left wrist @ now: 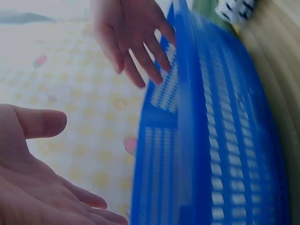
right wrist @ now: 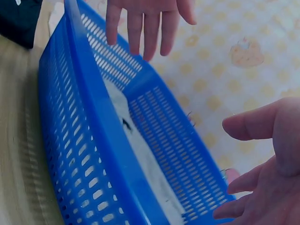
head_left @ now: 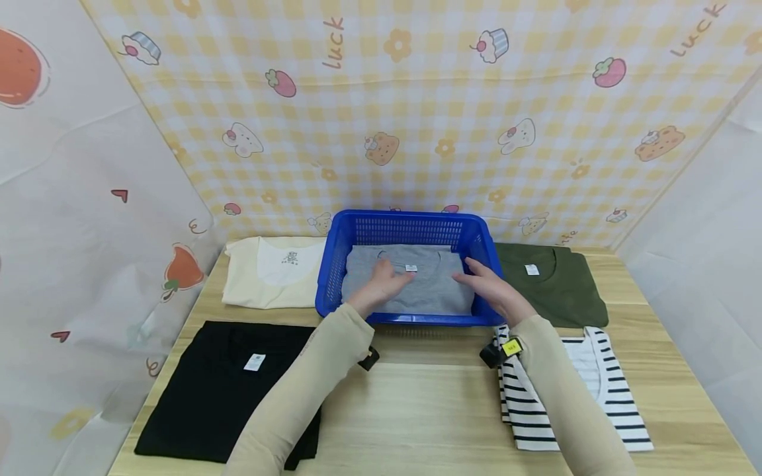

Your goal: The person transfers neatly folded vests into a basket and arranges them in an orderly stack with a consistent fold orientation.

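Note:
A folded grey T-shirt (head_left: 425,294) with a white neck label lies in a blue plastic basket (head_left: 411,320). Above the shirt's left part is my left hand (head_left: 383,285), fingers extended and holding nothing. My right hand (head_left: 491,289) is over the basket's right side, its fingers spread and also without anything in them. The palms face each other across the basket. In the left wrist view, the left hand's thumb (left wrist: 44,123) stands apart from its fingers. From the right wrist, the right hand (right wrist: 262,164) shows the same loose spread beside the basket rim (right wrist: 105,122).
Folded shirts lie around the basket: a cream one (head_left: 244,271) at back left, a black one (head_left: 202,390) at front left, a dark green one (head_left: 565,291) at back right and a striped one (head_left: 622,410) at front right. A checked cloth (head_left: 417,125) hangs behind the wooden table (head_left: 411,410).

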A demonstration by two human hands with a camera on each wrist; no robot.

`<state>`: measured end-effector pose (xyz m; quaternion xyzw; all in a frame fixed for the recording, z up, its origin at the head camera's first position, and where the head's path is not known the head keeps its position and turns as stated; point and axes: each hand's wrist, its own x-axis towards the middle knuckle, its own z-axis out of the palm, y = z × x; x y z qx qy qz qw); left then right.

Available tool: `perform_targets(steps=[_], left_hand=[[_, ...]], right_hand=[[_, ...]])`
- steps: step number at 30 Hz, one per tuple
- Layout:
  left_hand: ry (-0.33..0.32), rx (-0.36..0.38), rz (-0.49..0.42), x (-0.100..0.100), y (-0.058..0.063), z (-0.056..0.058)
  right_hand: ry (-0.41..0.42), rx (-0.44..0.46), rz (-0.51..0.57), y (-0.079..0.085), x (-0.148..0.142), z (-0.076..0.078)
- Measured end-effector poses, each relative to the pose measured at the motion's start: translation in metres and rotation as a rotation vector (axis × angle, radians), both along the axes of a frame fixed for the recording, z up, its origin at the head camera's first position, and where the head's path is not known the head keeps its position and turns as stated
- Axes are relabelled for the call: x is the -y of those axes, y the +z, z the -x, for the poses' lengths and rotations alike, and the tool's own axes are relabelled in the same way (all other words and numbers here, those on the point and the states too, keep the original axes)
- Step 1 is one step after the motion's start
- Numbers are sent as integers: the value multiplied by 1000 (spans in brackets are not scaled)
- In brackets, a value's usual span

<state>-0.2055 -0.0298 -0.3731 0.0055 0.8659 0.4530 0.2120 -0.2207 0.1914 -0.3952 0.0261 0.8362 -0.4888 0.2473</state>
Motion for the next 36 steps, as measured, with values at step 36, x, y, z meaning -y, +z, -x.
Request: perform_targets(steps=[36], left_hand=[[-40,156,-424,-114,-57,-122]], right_hand=[[-198,-132,-37,-17,-163,-165]])
